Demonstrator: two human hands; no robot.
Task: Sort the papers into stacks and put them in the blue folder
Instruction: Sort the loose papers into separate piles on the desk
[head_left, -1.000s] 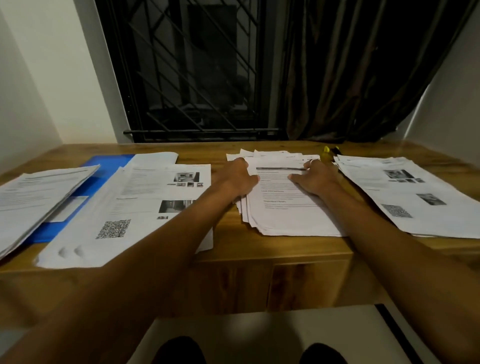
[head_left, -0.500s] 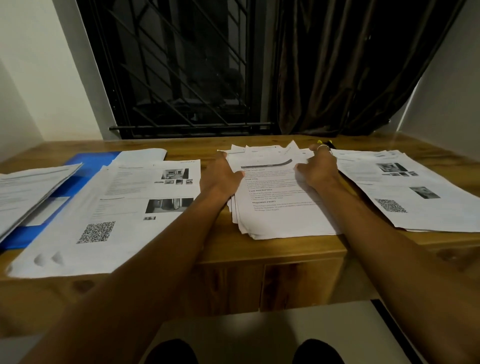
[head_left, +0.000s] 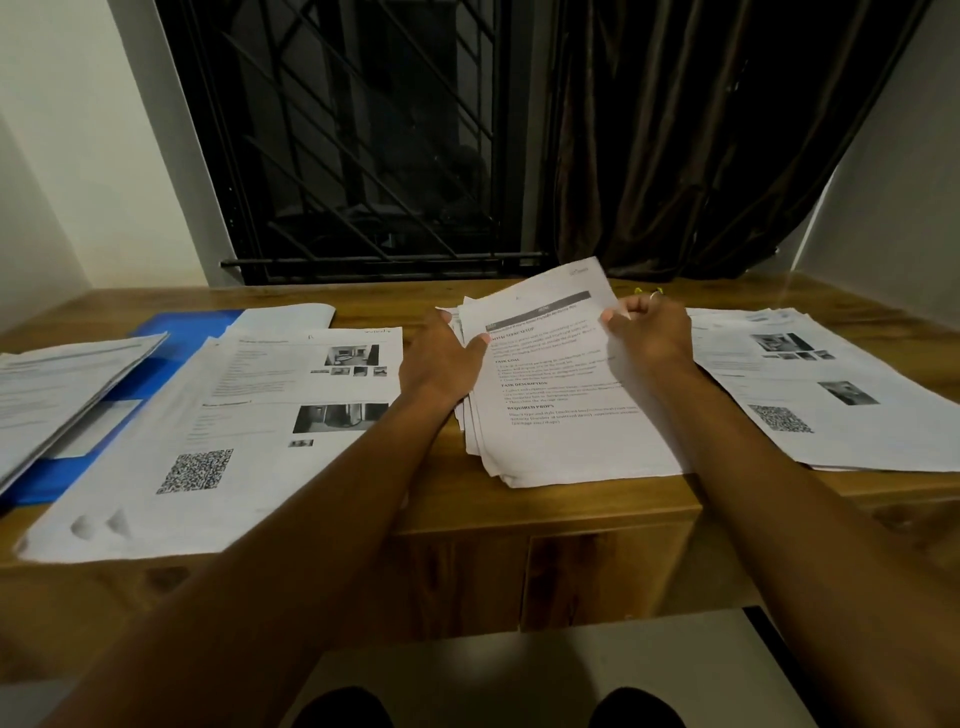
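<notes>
Four lots of paper lie across the wooden tabletop (head_left: 545, 499). Widest is the left stack (head_left: 249, 415), its top page showing photos and a square code; it overlaps the blue folder (head_left: 176, 332), which lies flat at the far left, partly under a tilted far-left pile (head_left: 62, 384) as well. The right stack (head_left: 831, 395) carries the same kind of page. Between them sits the middle pile (head_left: 571, 436), ragged at its edges and text-only on top. Its top sheet (head_left: 545, 322) is raised at the far end. The left grip (head_left: 441, 364) clasps the pile's left edge, thumb on the page and fingers hidden behind. The right grip (head_left: 649, 332) is curled closed, pinching the sheet's right edge. A small yellow item (head_left: 641, 291) behind that hand is too small to name.

Sorting looks to be the step in hand, with nothing yet inside the folder. The next move probably calls for reading the sheet's heading, peeling it free without dragging those beneath, and choosing its stack
</notes>
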